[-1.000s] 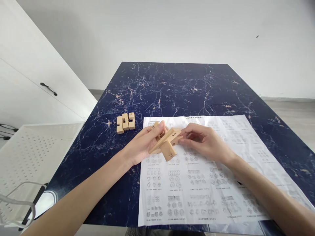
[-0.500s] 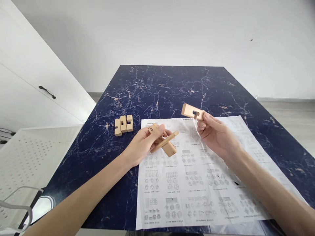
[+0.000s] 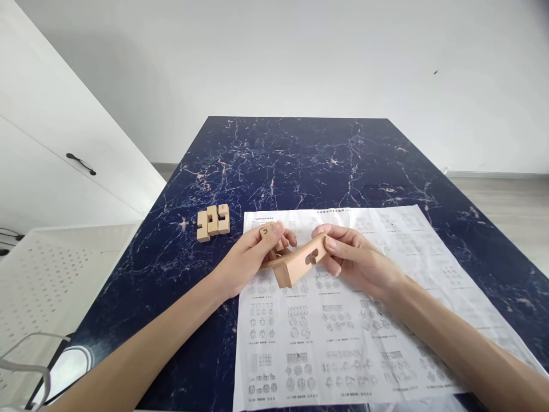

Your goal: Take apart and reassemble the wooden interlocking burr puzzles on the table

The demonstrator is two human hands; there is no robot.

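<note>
Okay, both hands loaded. Right hand (image 3: pixel 364 254) has the slotted wooden block (image 3: pixel 295 266) by its far upper end: thumb on the near face, fingers behind, narrow pinch. Left hand (image 3: pixel 251 252) is closed on a wooden piece with a black mark (image 3: pixel 266 231), thumb over its upper end. More pale wood shows below that thumb; can't tell whether it's the same piece or a second one, since my fingers and the block cover the join.

Key relation: the slotted block lies between the hands, in the air over the printed sheet (image 3: pixel 429 286). Long axis slants, from the right fingertips up and away, down to the left and toward me. Its free end is just beside the left hand's wood and overlaps it in view; can't tell whether they touch. Cutout sits nearer the right-hand end and faces me. Right hand is the one on the block; left fingers are near the low end, no clear contact seen.

Off to the left, past the sheet's far left corner, three notched blocks (image 3: pixel 213 223) stand side by side on the dark table (image 3: pixel 291 166), well apart from the right hand, nearer the left.
</note>
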